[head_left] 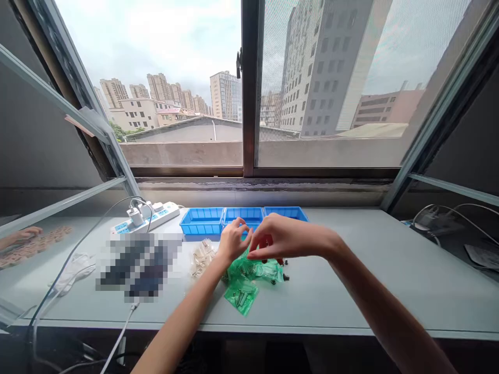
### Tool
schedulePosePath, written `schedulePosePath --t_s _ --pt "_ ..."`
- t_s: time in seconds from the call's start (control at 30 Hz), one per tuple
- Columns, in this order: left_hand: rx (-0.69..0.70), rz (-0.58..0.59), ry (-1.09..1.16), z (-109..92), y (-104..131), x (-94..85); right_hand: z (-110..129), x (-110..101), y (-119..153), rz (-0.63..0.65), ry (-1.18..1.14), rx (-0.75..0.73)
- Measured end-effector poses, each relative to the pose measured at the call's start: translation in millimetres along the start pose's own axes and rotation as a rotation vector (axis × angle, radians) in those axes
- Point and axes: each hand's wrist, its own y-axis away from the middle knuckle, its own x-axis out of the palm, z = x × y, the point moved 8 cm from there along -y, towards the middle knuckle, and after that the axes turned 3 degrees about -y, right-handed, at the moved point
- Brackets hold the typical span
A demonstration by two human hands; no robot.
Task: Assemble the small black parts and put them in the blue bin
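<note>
My left hand (233, 240) is raised over the table's middle with its fingers curled together. Beside it my right hand (286, 236) bends down at the wrist, thumb and fingers drawn into a pinch. The fingertips of both hands nearly meet; anything between them is too small or hidden to make out. Below them lie green plastic bags (268, 271), partly covered by the hands. A nearer green bag (241, 297) has several screw-like metal pieces inside. Left of these is a pile of clear bags (202, 257) with pale pieces. Small dark parts (286, 277) lie at the right.
Three joined blue trays (201, 231) stand behind the hands, partly hidden by them. A white power strip (166, 212) with plugs and cables is at the back left. Blurred dark objects (148, 267) and a white cable (120, 332) lie left. The table's front edge (312, 330) runs below.
</note>
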Motion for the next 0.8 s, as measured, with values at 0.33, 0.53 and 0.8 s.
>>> schedulePosePath --t_s 0.33,0.53,0.8 --pt "-0.021 -0.076 -0.049 10.6 -1.9 -9.3 -203.0 -46.7 60.0 -0.838 0.455 0.433" --pt "-0.154 -0.083 -0.088 35.7 1.1 5.0 -216.2 -28.8 59.0 -0.764 0.39 0.492" --pt "-0.223 -0.12 -0.07 30.6 0.6 -7.7 -221.4 -29.5 60.2 -0.811 0.349 0.386"
